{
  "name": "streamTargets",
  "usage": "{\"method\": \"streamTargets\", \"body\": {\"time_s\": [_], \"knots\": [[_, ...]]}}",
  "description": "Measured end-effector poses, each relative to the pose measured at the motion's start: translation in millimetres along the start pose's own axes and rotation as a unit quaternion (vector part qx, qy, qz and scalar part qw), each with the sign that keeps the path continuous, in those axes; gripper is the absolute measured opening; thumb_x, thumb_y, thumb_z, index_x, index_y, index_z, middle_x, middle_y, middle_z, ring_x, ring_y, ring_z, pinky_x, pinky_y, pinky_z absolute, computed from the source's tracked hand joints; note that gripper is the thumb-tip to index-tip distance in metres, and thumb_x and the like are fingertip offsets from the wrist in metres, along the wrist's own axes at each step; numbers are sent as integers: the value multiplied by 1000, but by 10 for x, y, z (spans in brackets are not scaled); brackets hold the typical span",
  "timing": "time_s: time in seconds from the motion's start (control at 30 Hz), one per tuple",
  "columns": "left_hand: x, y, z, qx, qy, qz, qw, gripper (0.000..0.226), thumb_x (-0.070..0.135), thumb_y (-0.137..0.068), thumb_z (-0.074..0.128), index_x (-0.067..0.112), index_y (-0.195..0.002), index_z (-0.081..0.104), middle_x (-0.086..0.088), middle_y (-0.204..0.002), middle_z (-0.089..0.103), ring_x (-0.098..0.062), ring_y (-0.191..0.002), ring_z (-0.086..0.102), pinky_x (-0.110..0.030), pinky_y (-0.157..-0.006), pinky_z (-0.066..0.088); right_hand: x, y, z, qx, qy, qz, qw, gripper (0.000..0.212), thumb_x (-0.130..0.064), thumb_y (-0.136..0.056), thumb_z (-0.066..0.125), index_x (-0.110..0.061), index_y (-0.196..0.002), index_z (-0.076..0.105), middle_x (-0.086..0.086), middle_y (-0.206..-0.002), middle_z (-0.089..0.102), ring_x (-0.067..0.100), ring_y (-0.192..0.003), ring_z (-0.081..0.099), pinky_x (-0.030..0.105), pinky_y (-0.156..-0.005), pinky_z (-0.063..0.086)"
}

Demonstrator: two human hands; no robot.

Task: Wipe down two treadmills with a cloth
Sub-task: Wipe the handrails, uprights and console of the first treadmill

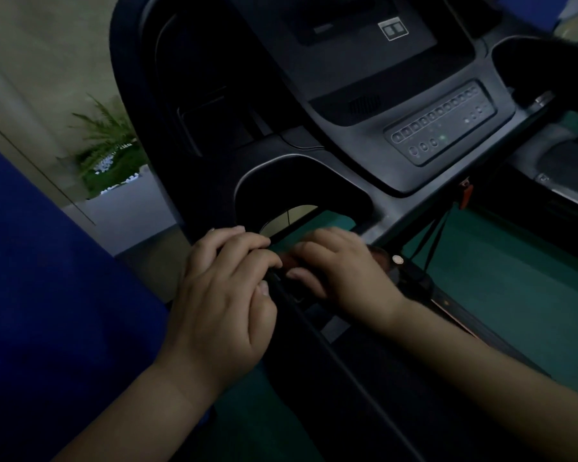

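Left hand (226, 296) curled round the treadmill (314, 111) bar (331, 348) below the console's near edge; right hand (342, 266) beside it, fingers (309, 251) curled on dark cloth (379, 256), barely visible beneath.

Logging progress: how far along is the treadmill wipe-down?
Done: nothing visibly wiped; too dim to judge. In hand: left hand and right hand grip the handlebar below the console; no cloth clearly shows. Left: console, second treadmill.

Dim, underexposed view, soft motion blur, wide-angle bending at edges
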State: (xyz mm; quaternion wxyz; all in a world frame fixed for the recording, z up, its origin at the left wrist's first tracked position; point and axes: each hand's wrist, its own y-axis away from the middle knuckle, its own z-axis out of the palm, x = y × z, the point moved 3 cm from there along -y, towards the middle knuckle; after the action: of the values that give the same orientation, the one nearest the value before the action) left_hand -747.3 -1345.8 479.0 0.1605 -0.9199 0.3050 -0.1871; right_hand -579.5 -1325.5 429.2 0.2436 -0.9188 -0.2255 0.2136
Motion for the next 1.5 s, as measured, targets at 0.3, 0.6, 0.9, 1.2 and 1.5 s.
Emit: {"method": "streamTargets", "body": {"time_s": [0.3,0.6,0.9,1.2,1.5], "knots": [[-4,31,38,26,13,1,1000,41,21,-82,32,13,-103,66,-2,-119,60,-20,-123,39,-46,-103,34,278,164,-71,81,48,92,991,51,-57,-93,36,-19,-110,65,6,-106,62,25,-100,47,34,-85,39],[-3,99,41,24,2,-15,1000,46,24,-86,29,17,-116,63,3,-134,53,-17,-132,35,-45,-109,28,335,300,-124,103,45,79,990,40,-45,-87,59,-17,-115,67,8,-108,61,31,-96,55,29,-89,35],[51,133,-16,-26,-38,-15,999,58,36,-92,15,18,-135,50,2,-148,40,-16,-140,25,-44,-116,21,190,563,-494,93,-22,252,963,29,-30,-89,63,-21,-116,65,-5,-102,49,20,-98,52,30,-81,43],[275,536,-125,-62,-34,-34,997,59,44,-96,18,17,-147,29,-2,-157,22,-20,-145,15,-43,-116,17,-204,1383,-990,35,-7,310,950,33,-30,-85,68,-18,-115,62,-6,-100,45,12,-92,49,22,-80,36],[623,1194,-202,-69,-25,-65,995,57,39,-97,36,16,-148,26,-4,-154,26,-24,-141,23,-47,-114,23,-497,2236,-1458,36,8,369,929,46,-23,-76,78,-18,-119,61,-1,-107,45,14,-97,46,23,-84,35]]}}
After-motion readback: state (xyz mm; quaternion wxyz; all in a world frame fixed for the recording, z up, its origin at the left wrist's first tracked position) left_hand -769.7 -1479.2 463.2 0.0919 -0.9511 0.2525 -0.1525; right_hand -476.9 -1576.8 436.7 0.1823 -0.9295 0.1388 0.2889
